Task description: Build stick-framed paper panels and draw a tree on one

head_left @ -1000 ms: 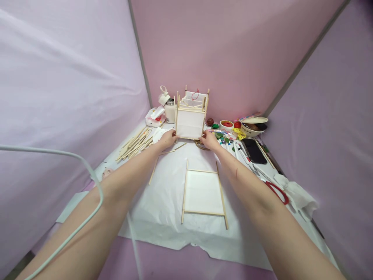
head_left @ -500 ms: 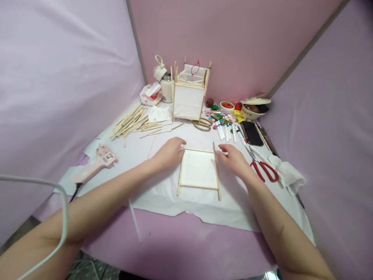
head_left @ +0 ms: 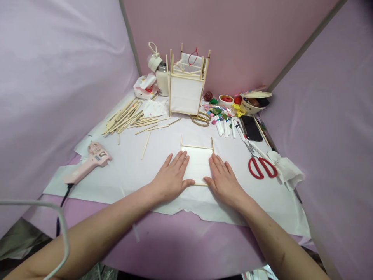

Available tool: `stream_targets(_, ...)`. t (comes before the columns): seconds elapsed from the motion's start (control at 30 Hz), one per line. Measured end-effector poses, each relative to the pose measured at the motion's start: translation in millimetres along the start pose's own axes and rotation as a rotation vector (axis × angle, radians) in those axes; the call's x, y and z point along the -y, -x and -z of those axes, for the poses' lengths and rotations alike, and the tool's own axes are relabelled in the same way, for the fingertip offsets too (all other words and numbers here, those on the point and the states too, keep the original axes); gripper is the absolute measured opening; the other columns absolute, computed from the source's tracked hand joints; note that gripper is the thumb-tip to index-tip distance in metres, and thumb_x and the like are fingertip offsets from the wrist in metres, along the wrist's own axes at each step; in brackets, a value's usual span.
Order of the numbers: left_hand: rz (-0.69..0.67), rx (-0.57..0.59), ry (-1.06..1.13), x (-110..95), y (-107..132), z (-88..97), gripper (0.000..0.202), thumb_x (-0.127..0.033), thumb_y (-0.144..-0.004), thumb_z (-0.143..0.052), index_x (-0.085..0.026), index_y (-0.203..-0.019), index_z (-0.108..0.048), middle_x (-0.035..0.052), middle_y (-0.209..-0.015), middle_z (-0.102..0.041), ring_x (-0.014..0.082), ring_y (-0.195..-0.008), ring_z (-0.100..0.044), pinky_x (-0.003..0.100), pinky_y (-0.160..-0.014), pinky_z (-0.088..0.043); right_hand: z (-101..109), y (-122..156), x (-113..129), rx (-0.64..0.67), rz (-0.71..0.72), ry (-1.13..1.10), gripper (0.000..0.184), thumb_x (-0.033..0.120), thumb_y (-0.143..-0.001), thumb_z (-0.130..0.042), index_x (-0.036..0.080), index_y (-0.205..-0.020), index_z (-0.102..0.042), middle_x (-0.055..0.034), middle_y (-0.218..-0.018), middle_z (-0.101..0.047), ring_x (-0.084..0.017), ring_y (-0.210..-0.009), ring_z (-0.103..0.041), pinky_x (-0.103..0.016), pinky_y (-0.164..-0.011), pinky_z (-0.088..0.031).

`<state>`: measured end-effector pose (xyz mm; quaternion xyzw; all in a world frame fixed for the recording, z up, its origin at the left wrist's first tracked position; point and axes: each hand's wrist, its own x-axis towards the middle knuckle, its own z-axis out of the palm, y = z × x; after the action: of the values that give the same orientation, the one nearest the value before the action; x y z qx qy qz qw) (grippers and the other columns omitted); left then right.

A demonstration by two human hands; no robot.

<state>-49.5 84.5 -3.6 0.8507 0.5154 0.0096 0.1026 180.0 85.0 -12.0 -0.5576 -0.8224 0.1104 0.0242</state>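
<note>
One big white sheet here, a boxy stick lantern standing at the back, a flat paper frame lying mid-sheet, left hand and right hand pressing its sides, fingers spread flat, grasping nothing!

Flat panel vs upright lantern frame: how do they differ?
The flat panel lies flat under the left hand and right hand; the lantern frame stands upright, untouched, further back. The panel is a single face; the frame is an open-topped box. Both are white-faced, with thin wooden sticks.
</note>
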Motion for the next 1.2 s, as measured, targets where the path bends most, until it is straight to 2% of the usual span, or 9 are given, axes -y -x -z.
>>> stream_targets(0.13, -0.003, -0.014, 0.028, -1.5, 2.0, 1.5, 0.079, -0.057, -0.1, -0.041, -0.005, -0.157, -0.025, 0.0189, -0.166, -0.013, 0.0304, -0.155, -0.01, 0.054, -0.125, -0.009, 1.9, 0.6, -2.6, -0.006, 0.011, -0.045, 0.068, 0.042, -0.1, -0.038, 0.007, -0.157, -0.027, -0.0173, -0.166, -0.02, -0.03, -0.155, -0.017, -0.057, -0.124, -0.019)
stream_targets(0.23, 0.035, -0.148, 0.048, -2.4, 3.6, 3.6, 0.081, -0.057, -0.098, -0.044, -0.007, -0.158, -0.022, 0.0181, -0.167, -0.012, 0.0317, -0.155, -0.006, 0.056, -0.124, -0.01, 3.6, 0.9, -10.1, -0.138, -0.019, -0.117, 0.067, 0.043, -0.101, -0.033, 0.007, -0.157, -0.027, -0.0188, -0.166, -0.021, -0.031, -0.154, -0.021, -0.057, -0.122, -0.023)
stream_targets(0.33, 0.166, -0.234, 0.053, -1.8, 3.8, 4.9, 0.08, -0.056, -0.098, -0.045, -0.005, -0.156, -0.026, 0.0203, -0.166, -0.016, 0.034, -0.155, -0.005, 0.057, -0.124, -0.011, 2.5, 0.1, -19.2, -0.267, -0.109, -0.149, 0.061, 0.044, -0.101, -0.034, 0.007, -0.149, -0.044, -0.0217, -0.162, -0.031, -0.035, -0.151, -0.027, -0.059, -0.12, -0.028)
stream_targets(0.47, 0.254, -0.159, 0.162, 1.9, 2.7, 2.6, 0.07, -0.047, -0.097, -0.047, -0.002, -0.149, -0.04, 0.023, -0.163, -0.024, 0.0365, -0.154, -0.009, 0.06, -0.124, -0.008, -2.2, -0.4, -22.6, -0.244, -0.1, -0.264, 0.051, 0.039, -0.097, -0.043, 0.012, -0.137, -0.058, -0.0188, -0.154, -0.046, -0.036, -0.149, -0.03, -0.062, -0.12, -0.026)
stream_targets(0.57, 0.21, -0.249, 0.453, 6.1, 0.9, 3.1, 0.065, -0.039, -0.096, -0.047, -0.008, -0.152, -0.036, 0.0184, -0.163, -0.028, 0.0336, -0.154, -0.015, 0.058, -0.124, -0.012, 0.0, 0.1, -17.7, -0.303, -0.089, -0.564, 0.054, 0.036, -0.092, -0.051, 0.017, -0.143, -0.051, -0.0151, -0.153, -0.048, -0.032, -0.145, -0.038, -0.057, -0.119, -0.031)
stream_targets(0.67, 0.145, -0.361, 0.987, 9.0, -1.9, 6.8, 0.067, -0.04, -0.096, -0.047, -0.018, -0.156, -0.028, 0.0145, -0.157, -0.042, 0.0297, -0.144, -0.04, 0.051, -0.117, -0.036, 8.5, 0.6, -12.1, -0.326, -0.121, -1.022, 0.058, 0.037, -0.091, -0.054, 0.023, -0.146, -0.044, -0.0137, -0.145, -0.055, -0.028, -0.128, -0.057, -0.049, -0.105, -0.049)
stream_targets(0.83, 0.27, -0.284, 1.561, 7.5, -6.8, 8.7, 0.081, -0.037, -0.088, -0.06, -0.021, -0.158, -0.022, 0.013, -0.126, -0.069, 0.0272, -0.111, -0.068, 0.042, -0.088, -0.058, 17.6, 0.5, -9.3, -0.261, -0.204, -1.385, 0.066, 0.038, -0.087, -0.062, 0.024, -0.148, -0.039, -0.0117, -0.121, -0.07, -0.024, -0.106, -0.068, -0.041, -0.087, -0.057)
stream_targets(1.03, 0.347, -0.27, 1.68, 5.8, -7.7, 8.5, 0.078, -0.034, -0.082, -0.068, -0.02, -0.152, -0.035, 0.0116, -0.114, -0.073, 0.0244, -0.093, -0.072, 0.036, -0.075, -0.059, 18.7, -1.5, -9.4, -0.27, -0.288, -1.48, 0.063, 0.034, -0.08, -0.07, 0.021, -0.138, -0.049, -0.01, -0.114, -0.073, -0.022, -0.097, -0.07, -0.037, -0.084, -0.056)
stream_targets(1.2, 0.345, -0.372, 1.527, 9.4, -6.1, 8.2, 0.068, -0.045, -0.085, -0.067, -0.018, -0.142, -0.043, 0.0102, -0.111, -0.072, 0.0229, -0.095, -0.07, 0.038, -0.086, -0.055, 19.1, -4.5, -8.6, -0.189, -0.367, -1.501, 0.061, 0.03, -0.075, -0.071, 0.018, -0.131, -0.054, -0.0074, -0.1, -0.075, -0.019, -0.082, -0.07, -0.033, -0.075, -0.053)
